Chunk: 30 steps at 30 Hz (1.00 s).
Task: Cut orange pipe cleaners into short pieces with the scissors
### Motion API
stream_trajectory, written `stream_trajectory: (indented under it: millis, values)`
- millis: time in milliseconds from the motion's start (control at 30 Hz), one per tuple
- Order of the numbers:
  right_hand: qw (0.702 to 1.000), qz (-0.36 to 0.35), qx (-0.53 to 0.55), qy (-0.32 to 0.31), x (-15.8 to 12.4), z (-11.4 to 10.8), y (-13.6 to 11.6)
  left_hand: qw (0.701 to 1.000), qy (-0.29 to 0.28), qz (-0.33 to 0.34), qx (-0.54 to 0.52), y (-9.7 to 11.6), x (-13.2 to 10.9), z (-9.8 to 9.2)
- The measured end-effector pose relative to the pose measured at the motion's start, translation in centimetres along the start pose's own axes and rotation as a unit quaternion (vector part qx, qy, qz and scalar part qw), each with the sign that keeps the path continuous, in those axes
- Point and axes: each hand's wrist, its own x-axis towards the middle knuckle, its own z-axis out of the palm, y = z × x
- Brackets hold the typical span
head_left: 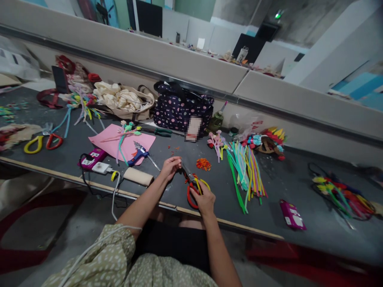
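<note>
My right hand (pixel 205 198) is closed round the handles of a pair of scissors (pixel 197 187) with one red and one yellow loop. The blades point up and left, toward my left hand (pixel 172 167). That hand is pinched near the blade tips; whatever is between its fingers is too small to make out. A small pile of orange cut pieces (pixel 204 164) lies on the dark table just beyond the scissors. A few more orange scraps (pixel 172 150) are scattered past my left hand.
To the left lie a blue glue gun (pixel 139 153), pink paper (pixel 119 137), a beige roll (pixel 138 176), a purple power strip (pixel 94 159) and other scissors (pixel 43 143). Coloured pipe cleaners (pixel 245 167) lie right. A dotted bag (pixel 176 109) stands behind; the table's front edge (pixel 233 224) is close.
</note>
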Motion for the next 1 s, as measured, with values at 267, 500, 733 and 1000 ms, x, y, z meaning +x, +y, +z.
stream_trajectory:
  millis: [267,500,733,1000]
  values:
    - [1.0,-0.018,-0.008,0.003,0.0,-0.1,-0.2,1.0,0.003,0.001,0.0,0.0,0.0,0.0]
    - [1.0,0.009,-0.022,0.016,0.3,0.2,-0.1,1.0,0.003,-0.001,-0.012,0.4,-0.2,0.4]
    - [0.988,0.038,-0.117,-0.088,2.7,-1.5,-2.4,1.0,0.002,0.002,-0.023,0.3,-0.1,0.1]
    - [0.986,0.121,-0.112,-0.031,2.2,-2.3,-1.6,0.997,0.001,0.011,-0.082,0.5,0.1,-0.3]
